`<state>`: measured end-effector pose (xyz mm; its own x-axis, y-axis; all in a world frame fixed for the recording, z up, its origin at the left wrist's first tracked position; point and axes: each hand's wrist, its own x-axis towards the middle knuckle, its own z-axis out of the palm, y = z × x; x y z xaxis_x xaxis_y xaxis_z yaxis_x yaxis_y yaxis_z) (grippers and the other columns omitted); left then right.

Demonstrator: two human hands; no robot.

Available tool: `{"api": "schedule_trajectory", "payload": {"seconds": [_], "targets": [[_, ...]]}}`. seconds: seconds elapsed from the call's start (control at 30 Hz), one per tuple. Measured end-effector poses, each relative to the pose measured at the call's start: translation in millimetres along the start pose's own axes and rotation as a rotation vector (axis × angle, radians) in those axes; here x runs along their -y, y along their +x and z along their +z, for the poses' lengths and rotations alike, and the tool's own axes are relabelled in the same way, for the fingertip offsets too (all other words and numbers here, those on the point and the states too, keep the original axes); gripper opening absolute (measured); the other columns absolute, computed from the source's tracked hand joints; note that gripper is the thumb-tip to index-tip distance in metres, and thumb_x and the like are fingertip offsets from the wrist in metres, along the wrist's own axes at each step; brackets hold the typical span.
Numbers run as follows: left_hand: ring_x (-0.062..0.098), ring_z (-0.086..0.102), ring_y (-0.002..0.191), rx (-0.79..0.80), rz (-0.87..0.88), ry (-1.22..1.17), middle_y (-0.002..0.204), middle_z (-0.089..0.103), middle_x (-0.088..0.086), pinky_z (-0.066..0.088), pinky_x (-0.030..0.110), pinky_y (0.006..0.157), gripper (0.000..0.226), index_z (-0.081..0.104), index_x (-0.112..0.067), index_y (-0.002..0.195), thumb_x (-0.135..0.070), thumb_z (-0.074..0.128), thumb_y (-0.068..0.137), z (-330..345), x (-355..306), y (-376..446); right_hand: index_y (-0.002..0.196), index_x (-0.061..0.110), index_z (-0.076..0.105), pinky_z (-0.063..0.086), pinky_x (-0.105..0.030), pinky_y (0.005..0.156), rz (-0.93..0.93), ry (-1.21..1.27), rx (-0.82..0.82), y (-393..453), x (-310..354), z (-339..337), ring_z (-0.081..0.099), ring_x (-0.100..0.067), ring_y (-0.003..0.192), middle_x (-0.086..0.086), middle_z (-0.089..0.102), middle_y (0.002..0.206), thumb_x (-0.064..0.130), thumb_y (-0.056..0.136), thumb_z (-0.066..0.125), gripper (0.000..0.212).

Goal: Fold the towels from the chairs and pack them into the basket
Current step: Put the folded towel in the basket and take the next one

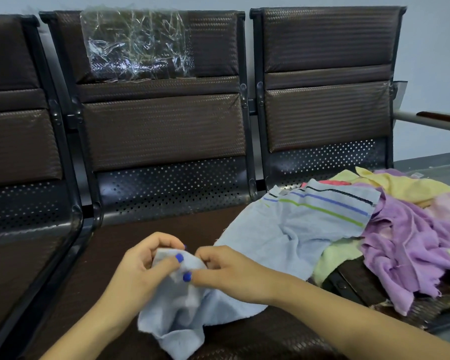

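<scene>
A light blue towel (pixel 291 229) with blue, green and black stripes lies across the middle chair seat (pixel 120 245), its far end draped over the pile on the right. My left hand (pixel 143 266) and my right hand (pixel 226 271) sit close together over the seat, each pinching the towel's near edge between thumb and fingers. The cloth bunches between the hands and hangs below them. On the right chair lies a heap of towels: purple (pixel 411 245), yellow (pixel 405 185), light green (pixel 335 261) and a bit of red (pixel 333 182). No basket is in view.
A row of three dark brown chairs with perforated metal backs fills the view. Crumpled clear plastic (pixel 135 45) covers the middle backrest. An armrest (pixel 439 118) sticks out at the far right, with grey floor beyond it. The left seat (pixel 16 255) holds nothing.
</scene>
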<state>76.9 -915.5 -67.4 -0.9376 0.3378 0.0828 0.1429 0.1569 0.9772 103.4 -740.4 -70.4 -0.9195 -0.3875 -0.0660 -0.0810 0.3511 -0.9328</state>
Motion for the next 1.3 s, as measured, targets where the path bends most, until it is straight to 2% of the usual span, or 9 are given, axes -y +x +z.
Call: {"api": "schedule_trajectory", "payload": {"seconds": [0.27,0.57,0.7,0.77,0.83,0.93,1.03,1.2,1.3], "targets": [[0.020,0.069,0.068,-0.154,-0.067,-0.055,0.079,0.072,0.009,0.056,0.026,0.054,0.006,0.067,-0.009,0.088,-0.009,0.064,0.083,-1.1,0.2,9.6,0.064,0.014,0.048,0.029,-0.019,0.054,-0.111,0.040,-0.103,-2.8,5.5,-11.0,0.036,-0.005,0.059,0.011,0.040,0.059,0.023,0.089,0.066,0.032],[0.019,0.060,0.083,-0.766,-0.146,-0.120,0.087,0.065,0.004,0.047,0.036,0.076,0.008,0.065,-0.009,0.098,-0.010,0.061,0.091,-66.3,62.3,41.8,0.059,0.003,0.044,0.024,-0.022,0.055,-0.201,-0.048,-0.058,-18.8,19.1,-25.2,0.027,-0.009,0.056,0.005,0.030,0.056,0.028,0.092,0.061,0.045],[0.027,0.060,0.093,-1.023,-0.317,-0.128,0.102,0.064,0.012,0.050,0.043,0.081,0.030,0.064,-0.010,0.110,-0.023,0.064,0.083,-117.9,108.1,38.7,0.060,0.006,0.053,0.031,-0.023,0.056,-0.175,-0.084,-0.029,-24.8,18.1,-40.1,0.038,-0.009,0.057,0.002,0.043,0.056,0.019,0.088,0.066,0.034],[0.036,0.061,0.104,-1.014,-0.372,-0.227,0.117,0.063,0.018,0.050,0.046,0.085,0.049,0.060,-0.009,0.119,-0.029,0.062,0.076,-137.9,127.2,33.8,0.065,0.015,0.059,0.037,-0.023,0.059,-0.139,-0.109,-0.001,-27.8,17.4,-51.7,0.046,-0.010,0.063,0.002,0.054,0.063,0.019,0.086,0.069,0.023],[0.039,0.057,0.113,-0.996,-0.385,-0.345,0.128,0.057,0.024,0.048,0.049,0.091,0.036,0.059,-0.008,0.118,-0.022,0.057,0.086,-139.4,118.1,27.0,0.070,0.022,0.062,0.040,-0.017,0.063,-0.087,-0.159,-0.026,-29.2,13.4,-63.1,0.053,-0.004,0.067,0.010,0.061,0.069,0.022,0.085,0.070,0.017],[0.023,0.067,0.098,-0.829,-0.263,-0.523,0.119,0.059,0.026,0.055,0.032,0.078,0.019,0.060,-0.007,0.112,-0.011,0.046,0.099,-110.2,77.4,17.3,0.072,0.022,0.064,0.041,-0.014,0.064,-0.082,-0.234,-0.198,-26.1,3.6,-72.0,0.055,0.003,0.068,0.016,0.063,0.070,0.021,0.087,0.069,0.016],[0.002,0.066,0.063,-0.536,-0.168,-0.503,0.093,0.065,0.003,0.054,0.016,0.056,0.016,0.061,-0.016,0.088,-0.011,0.049,0.096,-64.8,27.0,9.3,0.073,0.023,0.066,0.042,-0.014,0.065,-0.113,-0.201,-0.267,-21.5,2.8,-67.0,0.056,0.003,0.070,0.016,0.065,0.072,0.024,0.086,0.069,0.013],[0.001,0.059,0.110,0.191,-0.068,-0.243,0.120,0.066,-0.011,0.047,0.024,0.090,0.009,0.071,-0.025,0.073,-0.019,0.078,0.071,-0.7,-12.5,-9.5,0.081,0.015,0.070,0.047,-0.026,0.072,-0.167,-0.162,-0.210,-13.7,10.1,-47.5,0.061,-0.003,0.078,0.004,0.070,0.082,0.023,0.087,0.069,0.009],[0.002,0.057,0.088,0.441,-0.002,-0.058,0.089,0.068,-0.005,0.043,0.018,0.079,0.015,0.071,-0.032,0.076,-0.045,0.068,0.069,22.0,-14.8,-14.4,0.082,0.012,0.070,0.046,-0.018,0.071,-0.184,-0.202,-0.156,-10.7,15.9,-37.7,0.060,0.001,0.076,0.006,0.069,0.080,0.018,0.087,0.068,0.009]]}}
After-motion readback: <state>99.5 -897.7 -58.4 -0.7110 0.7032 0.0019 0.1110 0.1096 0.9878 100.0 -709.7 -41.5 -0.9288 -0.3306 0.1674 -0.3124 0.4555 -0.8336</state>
